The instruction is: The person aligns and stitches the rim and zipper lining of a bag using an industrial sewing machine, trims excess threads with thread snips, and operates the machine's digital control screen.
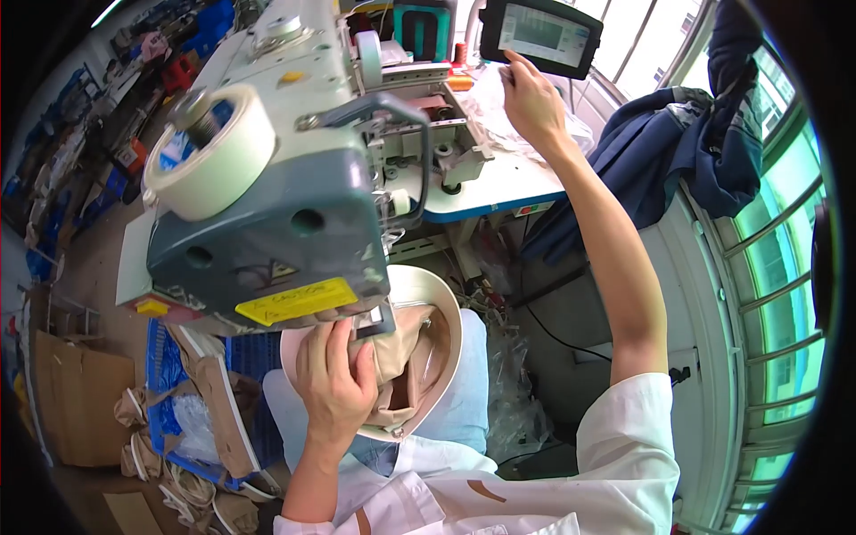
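Observation:
My left hand (337, 379) is at the lower front of a grey sewing machine head (267, 232), on the near left side of a beige fabric piece (415, 343) with a stiff white rim. Its fingers close on the fabric beside a small metal plate (374, 321); the fingertips are partly hidden under the machine. The fabric piece hangs open over my lap, its folded inside showing. My right hand (533, 98) reaches up to a black-framed touchscreen panel (539, 36). It holds nothing, and an outstretched finger meets the panel's lower left edge.
A roll of white tape (214, 160) sits on top of the machine, above a yellow warning label (296, 301). Dark blue clothing (660, 160) hangs by the window at right. At lower left, a blue crate (165, 357) with beige pieces stands near a cardboard box (80, 401).

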The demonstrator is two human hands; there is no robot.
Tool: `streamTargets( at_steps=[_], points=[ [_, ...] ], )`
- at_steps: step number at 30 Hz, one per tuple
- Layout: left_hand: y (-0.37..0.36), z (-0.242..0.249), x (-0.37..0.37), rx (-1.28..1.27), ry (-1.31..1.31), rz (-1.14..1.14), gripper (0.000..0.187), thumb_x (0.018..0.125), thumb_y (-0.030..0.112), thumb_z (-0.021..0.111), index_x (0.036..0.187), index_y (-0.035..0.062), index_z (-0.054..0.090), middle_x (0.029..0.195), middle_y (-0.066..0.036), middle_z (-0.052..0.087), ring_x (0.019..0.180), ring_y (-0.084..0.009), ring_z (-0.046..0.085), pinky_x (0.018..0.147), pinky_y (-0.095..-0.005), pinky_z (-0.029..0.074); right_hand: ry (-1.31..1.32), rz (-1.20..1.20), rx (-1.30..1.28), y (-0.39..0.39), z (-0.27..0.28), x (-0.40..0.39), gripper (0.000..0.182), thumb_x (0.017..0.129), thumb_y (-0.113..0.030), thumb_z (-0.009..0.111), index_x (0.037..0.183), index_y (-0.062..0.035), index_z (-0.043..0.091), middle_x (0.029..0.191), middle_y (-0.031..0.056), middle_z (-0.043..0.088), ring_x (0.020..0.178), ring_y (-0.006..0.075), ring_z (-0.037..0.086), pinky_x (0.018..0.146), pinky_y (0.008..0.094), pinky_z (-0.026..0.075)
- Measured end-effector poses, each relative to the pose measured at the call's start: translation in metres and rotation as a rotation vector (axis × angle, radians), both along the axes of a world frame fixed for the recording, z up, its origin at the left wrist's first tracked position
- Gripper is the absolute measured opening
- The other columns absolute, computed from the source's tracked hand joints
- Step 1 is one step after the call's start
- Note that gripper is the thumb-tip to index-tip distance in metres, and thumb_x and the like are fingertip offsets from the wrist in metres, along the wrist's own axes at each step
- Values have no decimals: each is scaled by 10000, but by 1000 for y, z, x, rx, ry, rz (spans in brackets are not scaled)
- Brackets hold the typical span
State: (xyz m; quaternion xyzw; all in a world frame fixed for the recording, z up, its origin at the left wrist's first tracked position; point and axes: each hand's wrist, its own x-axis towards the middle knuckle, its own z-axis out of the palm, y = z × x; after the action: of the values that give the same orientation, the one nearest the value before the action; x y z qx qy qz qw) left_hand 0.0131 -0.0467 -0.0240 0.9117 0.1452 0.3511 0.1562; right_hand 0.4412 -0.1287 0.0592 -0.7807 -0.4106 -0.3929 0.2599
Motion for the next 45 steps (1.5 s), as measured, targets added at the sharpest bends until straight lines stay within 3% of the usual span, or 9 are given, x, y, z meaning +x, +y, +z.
streamTargets(
  at_steps=[5, 10, 15, 21, 25, 27, 30, 35, 45],
  points=[
    [2, -3, -1, 51, 9, 17, 338, 835, 138, 679, 1139, 1, 620, 1140, -143, 622, 1013, -336, 598, 882, -444, 471, 315, 71, 68, -49, -50, -81, 298, 994, -116, 522, 1261, -6, 598, 1140, 169, 669, 861, 250, 677, 789, 326, 517],
    [2, -9, -3, 67, -29, -24, 313, 839, 117, 682, 1115, -19, 621, 1174, -142, 622, 1033, -330, 604, 885, -423, 490, 669, 147, 78, -115, -163, -157, 338, 1043, -204, 484, 1276, 16, 589, 1046, 114, 679, 820, 144, 596, 789, 279, 492],
    [0, -10, -5, 81, -76, -42, 257, 800, 45, 700, 1048, 6, 643, 1132, -140, 641, 961, -317, 628, 840, -399, 509, 932, 34, 27, -166, -225, -218, 299, 1034, -168, 490, 1243, 14, 604, 875, 102, 674, 798, 154, 617, 745, 266, 484],
    [4, -1, -1, 165, -10, -82, 397, 815, 161, 714, 1170, 8, 622, 1231, -106, 606, 1041, -301, 592, 870, -418, 474, 820, 30, 67, -155, -153, -176, 247, 1041, -178, 481, 1049, 2, 650, 811, 61, 693, 706, 130, 587, 659, 272, 465],
    [3, 2, -4, 137, 77, -26, 379, 862, 215, 642, 1184, 16, 649, 1252, -103, 624, 1094, -308, 584, 936, -417, 455, 514, 91, 55, -118, -94, -134, 184, 985, -144, 567, 1120, -33, 624, 716, 193, 589, 614, 244, 592, 611, 338, 475],
    [1, 1, -4, 141, 72, -16, 356, 883, 191, 614, 1178, -3, 657, 1264, -114, 632, 1065, -323, 586, 950, -412, 450, 412, 40, -29, -97, -68, -107, 272, 946, -95, 577, 1213, -40, 575, 711, 208, 587, 637, 362, 600, 611, 378, 473],
    [1, -7, -4, 184, 56, 18, 370, 899, 224, 588, 1185, -3, 651, 1213, -115, 638, 1071, -328, 588, 954, -436, 451, 286, -12, -72, -60, -40, -60, 425, 949, -131, 557, 1363, -73, 478, 753, 254, 640, 690, 416, 639, 653, 463, 488],
    [-2, -13, -3, 212, 36, 55, 364, 937, 229, 524, 1179, -10, 651, 1187, -127, 645, 1062, -339, 585, 952, -443, 451, 184, -118, -49, -15, 1, -7, 475, 969, -202, 492, 1427, -96, 419, 768, 285, 653, 707, 457, 638, 666, 537, 487],
    [-3, -15, 0, 161, 29, 18, 376, 961, 164, 413, 1158, -86, 612, 1180, -232, 626, 1019, -403, 608, 912, -467, 469, 187, -189, -8, 18, 27, 29, 555, 919, -161, 489, 1466, -158, 397, 784, 286, 665, 754, 460, 659, 724, 540, 515]
  ],
)
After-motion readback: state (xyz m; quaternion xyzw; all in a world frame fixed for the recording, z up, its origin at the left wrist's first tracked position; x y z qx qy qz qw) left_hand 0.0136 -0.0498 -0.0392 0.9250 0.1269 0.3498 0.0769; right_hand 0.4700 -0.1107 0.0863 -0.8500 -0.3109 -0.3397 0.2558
